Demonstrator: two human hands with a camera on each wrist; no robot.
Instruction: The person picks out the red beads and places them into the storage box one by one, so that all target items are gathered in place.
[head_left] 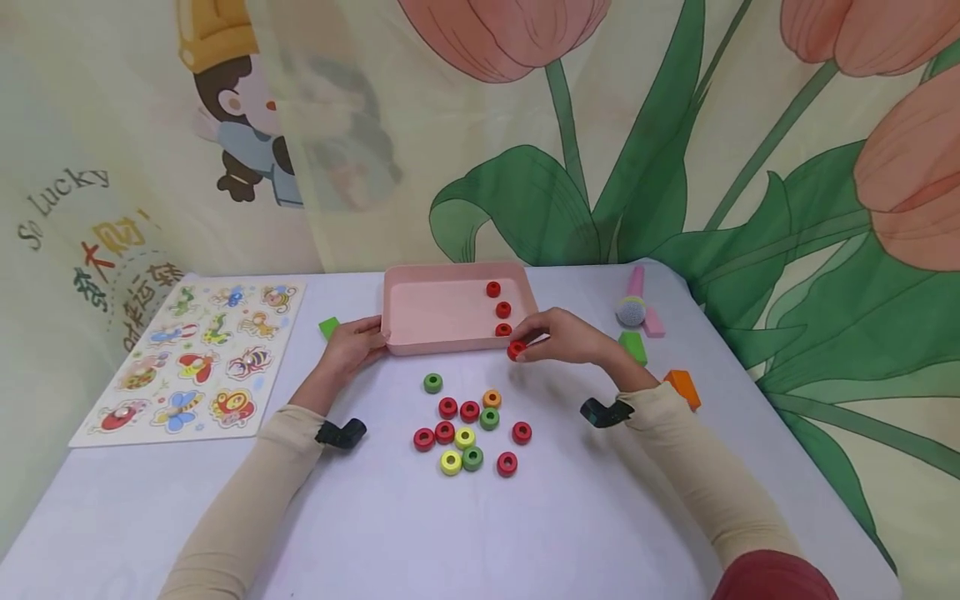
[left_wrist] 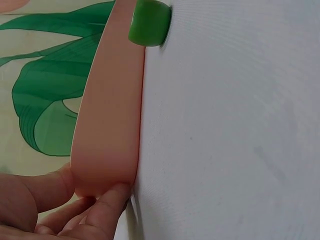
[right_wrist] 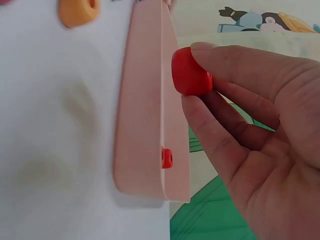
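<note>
My right hand (head_left: 558,337) pinches a red bead (right_wrist: 191,72) between thumb and fingertip, over the front right edge of the pink tray (head_left: 442,343). Several other red beads (head_left: 503,310) sit in a row inside the tray's right end. At the tray's left front corner, my left hand (head_left: 352,348) grips its wall, thumb at the rim and fingers low near the table. In front of the tray lie loose beads: red ones (head_left: 507,464), yellow ones (head_left: 451,462), green ones (head_left: 432,382) and an orange one (head_left: 491,399).
A board with insect pictures (head_left: 217,358) lies at the left. On the right are a pink toy microphone (head_left: 632,304), a pink block (head_left: 654,322), a green block (head_left: 633,347) and an orange block (head_left: 682,388). Another green block (head_left: 327,327) is behind my left hand.
</note>
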